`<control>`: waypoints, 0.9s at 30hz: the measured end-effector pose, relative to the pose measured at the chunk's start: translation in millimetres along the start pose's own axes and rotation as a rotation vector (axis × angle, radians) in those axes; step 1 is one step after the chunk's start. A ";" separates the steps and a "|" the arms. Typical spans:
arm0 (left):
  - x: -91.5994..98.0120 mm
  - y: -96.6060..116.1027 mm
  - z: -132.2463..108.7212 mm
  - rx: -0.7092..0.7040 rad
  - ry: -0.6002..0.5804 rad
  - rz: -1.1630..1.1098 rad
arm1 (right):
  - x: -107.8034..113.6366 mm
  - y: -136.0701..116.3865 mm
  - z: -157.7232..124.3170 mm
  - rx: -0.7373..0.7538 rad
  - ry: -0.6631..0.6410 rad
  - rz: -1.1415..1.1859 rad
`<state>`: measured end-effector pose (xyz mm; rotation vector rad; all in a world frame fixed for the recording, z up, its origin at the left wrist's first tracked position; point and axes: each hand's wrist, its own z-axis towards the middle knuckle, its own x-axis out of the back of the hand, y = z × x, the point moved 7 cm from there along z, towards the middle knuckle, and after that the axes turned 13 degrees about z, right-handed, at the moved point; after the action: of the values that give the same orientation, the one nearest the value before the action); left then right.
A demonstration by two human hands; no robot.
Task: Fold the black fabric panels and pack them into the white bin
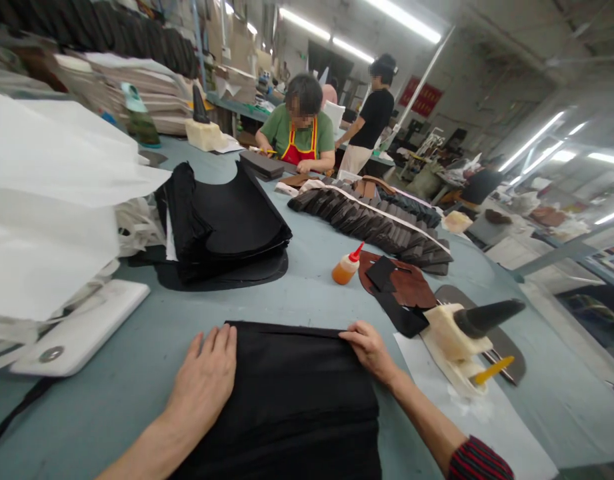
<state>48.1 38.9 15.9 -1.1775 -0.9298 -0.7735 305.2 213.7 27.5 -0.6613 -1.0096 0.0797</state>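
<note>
A black fabric piece (307,393) lies flat on the table in front of me, its far edge folded into a narrow strip. My left hand (209,363) rests flat on its left side, fingers stretched out near the far left corner. At the far right corner, my right hand (369,347) pinches the folded edge between thumb and fingers. Beyond the fabric stands a small glue bottle (345,268) with a red tip and orange contents. Further left sits a stack of black fabric pieces (231,213).
At right, a cream-coloured block (454,333) with a black cone and a yellow stick stands on white paper (507,413). Brown leather pieces (407,287) lie behind it. A white device (87,327) and white sheets (51,220) are at left. A person in green (307,130) works across the table.
</note>
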 end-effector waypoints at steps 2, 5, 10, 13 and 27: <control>0.6 -1.6 1.1 0.012 -0.011 0.006 | 17.0 1.9 1.1 -0.065 0.039 -0.036; 2.3 -0.2 1.9 0.015 -0.023 0.041 | -8.5 -27.1 38.4 -0.056 -0.017 -0.062; 5.9 5.2 4.6 -0.015 -0.038 0.159 | -100.4 -80.5 100.1 0.110 -0.250 -0.002; 12.2 10.4 9.2 -0.042 -0.013 0.180 | -104.9 -69.4 90.1 0.141 -0.213 0.093; 42.3 65.7 25.6 -0.211 0.100 0.180 | -3.2 0.9 -16.0 0.116 0.058 -0.165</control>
<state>119.3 77.3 30.1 -1.3730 -0.6608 -0.7900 316.5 205.6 18.9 -0.4706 -0.9926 -0.0253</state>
